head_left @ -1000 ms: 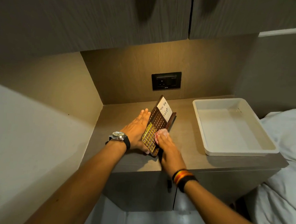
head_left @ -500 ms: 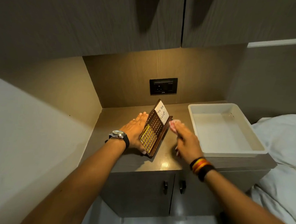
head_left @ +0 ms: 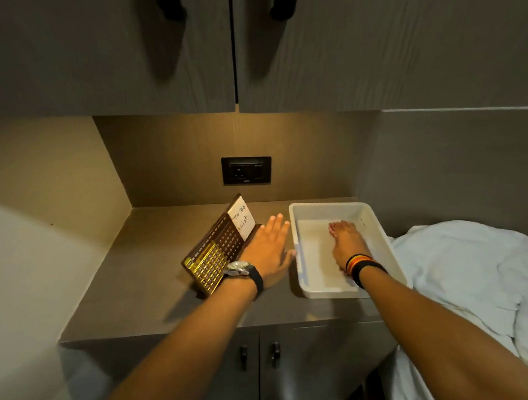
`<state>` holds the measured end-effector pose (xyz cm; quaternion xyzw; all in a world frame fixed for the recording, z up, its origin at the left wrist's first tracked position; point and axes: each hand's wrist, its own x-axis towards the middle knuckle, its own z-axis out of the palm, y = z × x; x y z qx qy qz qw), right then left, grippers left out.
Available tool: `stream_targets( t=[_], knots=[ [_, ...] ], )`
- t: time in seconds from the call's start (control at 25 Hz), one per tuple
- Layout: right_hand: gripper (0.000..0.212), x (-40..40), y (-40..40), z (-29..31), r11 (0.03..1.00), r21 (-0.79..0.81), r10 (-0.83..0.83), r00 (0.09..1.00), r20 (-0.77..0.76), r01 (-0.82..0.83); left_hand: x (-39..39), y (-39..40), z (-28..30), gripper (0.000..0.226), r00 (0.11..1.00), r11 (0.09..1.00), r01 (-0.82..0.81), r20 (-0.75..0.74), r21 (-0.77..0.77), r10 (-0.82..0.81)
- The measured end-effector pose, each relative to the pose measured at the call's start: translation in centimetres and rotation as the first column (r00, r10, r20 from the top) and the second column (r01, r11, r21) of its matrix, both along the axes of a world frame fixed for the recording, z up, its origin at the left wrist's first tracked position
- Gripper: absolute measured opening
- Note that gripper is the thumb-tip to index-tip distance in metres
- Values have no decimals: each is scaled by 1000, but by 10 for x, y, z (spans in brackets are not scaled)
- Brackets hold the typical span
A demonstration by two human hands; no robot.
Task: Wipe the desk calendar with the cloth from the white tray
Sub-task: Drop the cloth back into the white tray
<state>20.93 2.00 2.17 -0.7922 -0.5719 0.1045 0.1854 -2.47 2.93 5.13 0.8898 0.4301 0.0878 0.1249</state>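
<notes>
My right hand (head_left: pixel 348 243) lies palm-down inside the shallow white plastic tray (head_left: pixel 375 225), whether on the cloth I cannot tell, my open left hand (head_left: pixel 267 249) between tray and leaning brown desk calendar (head_left: pixel 219 248); seemingly returning it, next letting go.

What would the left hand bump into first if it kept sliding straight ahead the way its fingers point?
Probably nothing on the counter. The left hand lies flat between the desk calendar and the white tray, fingers pointing at the back wall. That gap looks free, so the wall likely comes first, though depth is hard to judge.
</notes>
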Motion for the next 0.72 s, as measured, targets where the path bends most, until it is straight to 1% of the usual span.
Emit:
stream_targets(
  t=[0.04,0.12,0.16,0.24,0.32,0.44,0.52,0.56,0.64,0.72],
  knots=[
    [48,-1,-2,-11,995,-95,38,999,-22,-40,16,-5,-9,71,1000,998,-19,2,-54,19],
    [64,-2,-5,-30,949,-289,128,992,1,-122,40,-12,-28,70,999,990,-42,-33,-133,38],
    [71,-3,-5,-37,929,-342,161,987,25,-142,45,-14,-37,70,998,987,-50,-50,-155,43],
    [77,-2,-4,-45,912,-376,198,979,54,-163,51,-16,-50,70,997,982,-66,-50,-176,58],
    [78,-3,-5,-46,909,-381,202,978,49,-169,51,-16,-55,70,997,982,-79,-24,-174,76],
    [72,-10,-6,-39,937,-316,182,981,68,-151,37,-20,-52,70,990,985,-121,59,-124,129],
    [65,-20,2,-26,971,-170,184,979,92,-167,20,-28,-48,69,970,980,-191,144,-52,197],
    [62,-28,11,-16,979,-81,190,980,62,-185,12,-34,-47,68,951,971,-239,194,-24,240],
    [59,-56,34,8,970,63,241,967,-87,-236,-5,-53,-46,67,880,931,-366,323,-6,348],
    [57,-91,61,31,960,118,276,920,-278,-253,-17,-73,-47,68,771,876,-477,445,-71,456]
  ],
)
